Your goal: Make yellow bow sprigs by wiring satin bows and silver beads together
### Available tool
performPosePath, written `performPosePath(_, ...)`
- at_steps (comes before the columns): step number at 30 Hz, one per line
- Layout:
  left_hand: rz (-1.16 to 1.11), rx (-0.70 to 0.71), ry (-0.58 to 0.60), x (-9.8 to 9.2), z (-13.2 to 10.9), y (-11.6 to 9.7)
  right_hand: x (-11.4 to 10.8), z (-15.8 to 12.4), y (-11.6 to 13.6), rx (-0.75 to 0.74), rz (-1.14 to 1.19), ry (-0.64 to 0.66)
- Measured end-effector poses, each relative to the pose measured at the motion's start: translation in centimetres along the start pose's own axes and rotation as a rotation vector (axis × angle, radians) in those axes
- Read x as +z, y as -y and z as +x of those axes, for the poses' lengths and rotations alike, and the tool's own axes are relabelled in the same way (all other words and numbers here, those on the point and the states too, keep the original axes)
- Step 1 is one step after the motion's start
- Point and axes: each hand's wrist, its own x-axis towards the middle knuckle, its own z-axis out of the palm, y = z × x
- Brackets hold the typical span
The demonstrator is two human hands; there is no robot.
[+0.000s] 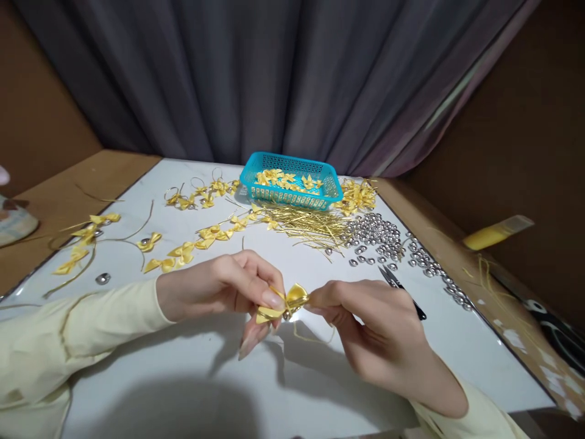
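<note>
Above the white board, my left hand (233, 286) pinches the left loop of a yellow ribbon bow (298, 294). My right hand (377, 329) has thumb and index finger closed at the bow's right side, on gold wire crossing it. A small silver bead (286, 315) shows at the bow's lower middle. A thin gold strand (311, 339) loops down beneath the bow, between the hands.
A blue basket (292, 198) holding yellow bows stands at the back. Gold wires (311, 224) and silver beads (377, 235) lie before it. Black-handled snips (414, 300) rest right of my right hand. More bows (183, 251) lie left. Large scissors (557, 329) sit far right.
</note>
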Motion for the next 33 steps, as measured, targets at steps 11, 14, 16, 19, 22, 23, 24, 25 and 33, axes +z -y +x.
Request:
performPosePath(11,0.054,-0.041,0.006,-0.08,-0.26,0.01,-0.02,-0.37,0.41,-0.09,-0.176,0.018)
performPosePath(14,0.057,-0.052,0.014,-0.1,-0.23,0.04,-0.04,-0.36,0.42,-0.116,-0.211,0.039)
performPosePath(16,0.053,-0.059,0.018,-0.1,-0.21,0.04,-0.03,-0.34,0.45,-0.131,-0.228,0.049)
performPosePath(19,0.079,-0.072,-0.006,0.14,-0.24,-0.08,-0.01,-0.33,0.63,-0.129,-0.237,0.046)
performPosePath(22,0.092,-0.068,-0.023,0.43,-0.29,-0.15,0.05,-0.4,0.85,-0.118,-0.226,0.03)
performPosePath(23,0.088,-0.061,-0.026,0.48,-0.3,-0.14,0.08,-0.43,0.89,-0.116,-0.219,0.021)
performPosePath(24,0.083,-0.055,-0.031,0.49,-0.29,-0.11,0.12,-0.45,0.91,-0.112,-0.213,0.011)
performPosePath(25,0.08,-0.05,-0.038,0.48,-0.27,-0.07,0.17,-0.46,0.92,-0.106,-0.204,0.004)
performPosePath(33,0.066,-0.03,-0.007,-0.08,-0.08,0.03,0.49,-0.45,0.88,-0.07,-0.127,-0.027)
